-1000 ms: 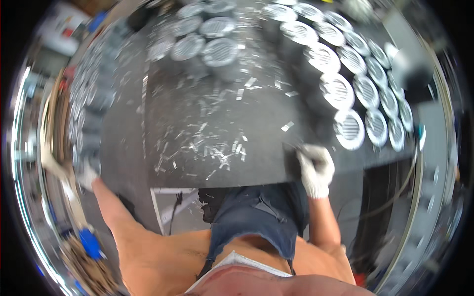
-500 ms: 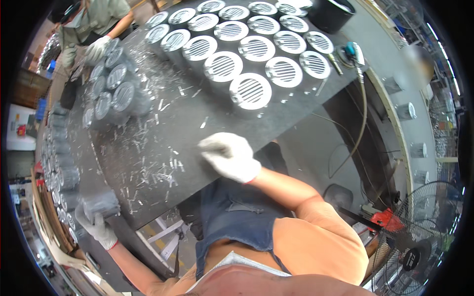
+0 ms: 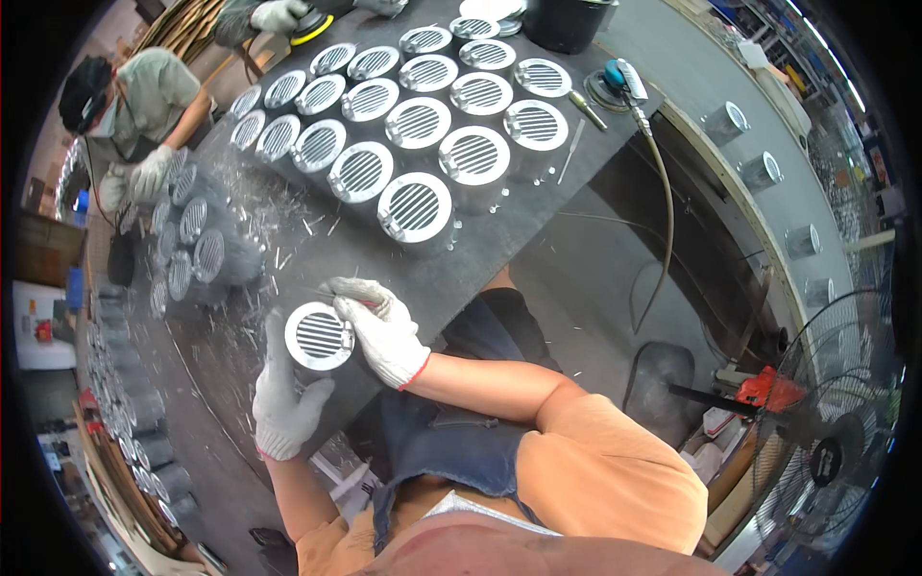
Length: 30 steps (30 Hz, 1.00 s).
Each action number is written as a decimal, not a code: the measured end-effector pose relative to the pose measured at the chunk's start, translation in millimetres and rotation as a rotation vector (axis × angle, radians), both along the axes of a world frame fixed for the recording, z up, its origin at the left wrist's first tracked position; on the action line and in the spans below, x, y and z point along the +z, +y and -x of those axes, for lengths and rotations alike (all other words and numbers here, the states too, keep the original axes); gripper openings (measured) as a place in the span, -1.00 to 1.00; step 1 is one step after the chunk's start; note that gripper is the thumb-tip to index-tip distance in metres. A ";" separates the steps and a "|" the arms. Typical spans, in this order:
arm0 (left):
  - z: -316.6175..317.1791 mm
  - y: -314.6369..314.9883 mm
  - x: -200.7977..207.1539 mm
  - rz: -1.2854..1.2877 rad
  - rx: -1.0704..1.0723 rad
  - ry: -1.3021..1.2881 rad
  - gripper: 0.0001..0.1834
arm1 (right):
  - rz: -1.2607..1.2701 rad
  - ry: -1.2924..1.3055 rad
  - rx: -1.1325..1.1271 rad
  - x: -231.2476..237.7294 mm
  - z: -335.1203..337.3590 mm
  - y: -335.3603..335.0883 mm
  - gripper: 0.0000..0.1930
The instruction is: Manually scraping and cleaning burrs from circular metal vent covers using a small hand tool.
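Observation:
My left hand [image 3: 286,408], in a white glove, is wrapped round a round metal vent [image 3: 319,336] with a slatted face, its thumb below the rim. The vent is held above the near part of the dark table with its slats facing up toward me. My gloved right hand [image 3: 382,331] is closed at the vent's upper right edge, beside the small bracket on its rim. A thin sliver seems to stick out by its fingertips; I cannot make out what they pinch. Several like vents [image 3: 415,206] stand upright in rows beyond my hands.
Shiny strips [image 3: 279,259] litter the table [image 3: 384,274]. At the far left a co-worker's gloved hands [image 3: 144,178] are by film-wrapped vents [image 3: 208,254]. Another person's glove is near a yellow-edged disc tool [image 3: 312,29]. A hosed sander [image 3: 615,84] lies right; a fan [image 3: 826,461] stands near right.
My left hand has brought a vent from the left edge to in front of me. My right hand has moved left to meet it. The whole view has shifted.

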<state>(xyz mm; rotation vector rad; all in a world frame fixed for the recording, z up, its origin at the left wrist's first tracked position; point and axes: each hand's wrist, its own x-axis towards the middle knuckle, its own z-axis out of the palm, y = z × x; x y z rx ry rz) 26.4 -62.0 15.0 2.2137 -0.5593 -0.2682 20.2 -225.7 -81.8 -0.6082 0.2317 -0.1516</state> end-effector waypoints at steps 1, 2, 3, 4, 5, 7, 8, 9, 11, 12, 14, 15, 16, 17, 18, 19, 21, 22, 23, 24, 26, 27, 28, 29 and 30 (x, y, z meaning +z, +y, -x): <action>4.8 -5.8 -4.7 -0.035 0.211 0.117 0.38 | 0.019 0.082 -0.022 1.0 2.1 0.3 -0.68; 9.1 -11.3 -12.5 0.012 0.177 -0.050 0.32 | 0.057 0.073 -0.016 3.1 5.6 1.4 -0.68; 10.1 -15.9 -21.5 -0.016 0.249 -0.146 0.24 | 0.073 0.016 -0.016 4.7 9.3 -0.4 -0.68; 10.8 -15.7 -28.3 0.049 0.225 -0.289 0.22 | 0.175 0.004 0.006 5.7 14.0 -4.7 -0.70; 10.8 -16.7 -35.7 0.052 0.175 -0.351 0.19 | 0.262 0.023 0.038 6.8 20.8 -10.4 -0.71; 14.3 -16.3 -43.4 -0.070 0.163 -0.487 0.20 | 0.347 -0.003 0.021 5.3 30.0 -30.8 -0.74; 17.8 -17.4 -45.2 -0.088 0.121 -0.556 0.18 | 0.259 -0.062 0.007 4.2 37.3 -40.8 -0.75; 21.9 -19.8 -44.6 -0.084 0.098 -0.657 0.16 | 0.170 -0.080 -0.013 3.3 42.3 -50.1 -0.76; 33.4 -25.9 -37.5 -0.153 0.109 -0.581 0.07 | 0.195 -0.056 -0.045 3.0 52.5 -63.0 -0.74; 38.9 -31.1 -34.2 -0.230 0.126 -0.646 0.05 | 0.142 -0.001 -0.011 3.4 57.8 -65.9 -0.74; 47.6 -39.3 -27.0 -0.371 0.134 -0.616 -0.11 | 0.277 -0.039 -0.014 3.8 64.4 -60.9 -0.74; 48.6 -41.5 -24.7 -0.335 0.119 -0.651 -0.11 | 0.410 -0.108 -0.006 3.4 64.1 -57.0 -0.75; 48.9 -43.4 -23.2 -0.361 0.142 -0.662 -0.11 | 0.502 -0.035 0.054 4.3 67.3 -56.0 -0.75; 49.6 -43.7 -21.4 -0.354 0.154 -0.708 -0.11 | 0.523 -0.037 0.055 4.2 66.3 -53.2 -0.75; 44.4 -43.0 -23.1 -0.261 0.131 -0.660 -0.13 | 0.442 -0.042 0.057 4.2 65.5 -52.9 -0.75; 41.7 -41.7 -23.4 -0.262 0.128 -0.670 -0.13 | 0.332 -0.030 0.049 4.4 64.1 -54.9 -0.75; 37.4 -38.5 -24.9 -0.163 0.084 -0.616 -0.17 | 0.163 -0.085 0.059 4.7 59.4 -63.2 -0.75; 35.8 -37.2 -25.4 -0.164 0.090 -0.629 -0.17 | 0.247 -0.119 0.034 5.8 58.5 -71.6 -0.75; 35.5 -36.7 -25.3 -0.184 0.076 -0.603 -0.20 | 0.349 -0.108 0.029 7.7 59.5 -81.6 -0.75; 34.2 -36.3 -25.2 -0.201 0.051 -0.592 -0.23 | 0.469 -0.260 -0.007 9.0 58.5 -93.2 -0.79; 33.4 -37.4 -24.3 -0.200 0.084 -0.540 -0.24 | 0.613 -0.382 -0.023 11.2 60.3 -111.4 -0.83; 33.6 -38.3 -23.6 -0.208 0.095 -0.475 -0.25 | 0.630 -0.373 -0.019 13.0 64.8 -117.2 -0.84; 32.9 -39.5 -23.1 -0.200 0.095 -0.479 -0.25 | 0.635 -0.334 0.001 13.4 65.7 -123.0 -0.84; 31.4 -40.2 -22.6 -0.230 0.062 -0.502 -0.25 | 0.765 -0.363 0.058 14.2 67.1 -127.0 -0.81; 31.1 -41.4 -22.1 -0.273 0.039 -0.502 -0.25 | 0.878 -0.379 0.101 15.1 68.5 -128.8 -0.77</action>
